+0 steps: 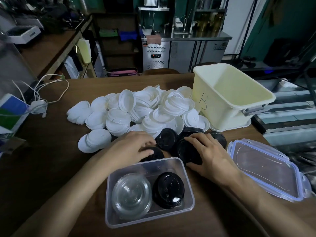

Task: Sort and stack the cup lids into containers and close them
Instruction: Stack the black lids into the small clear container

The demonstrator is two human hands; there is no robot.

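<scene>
A clear rectangular container (186, 170) sits at the near table edge, holding a stack of clear lids (130, 194) and a stack of black lids (168, 189). Just behind it lie loose black lids (166, 138). My left hand (133, 147) curls its fingers round a black lid (156, 154) on the table. A second black lid stack (187, 151) lies under my right hand (208, 154), which grips it. Behind them spreads a large pile of white lids (136, 110). The container's clear cover (266, 168) lies to the right.
A cream tub (239, 103) marked B stands empty at the back right on its white cover. White cables and a charger (38, 106) lie at the left, beside a blue and green box (12, 113). Shelves and a steel counter stand beyond the table.
</scene>
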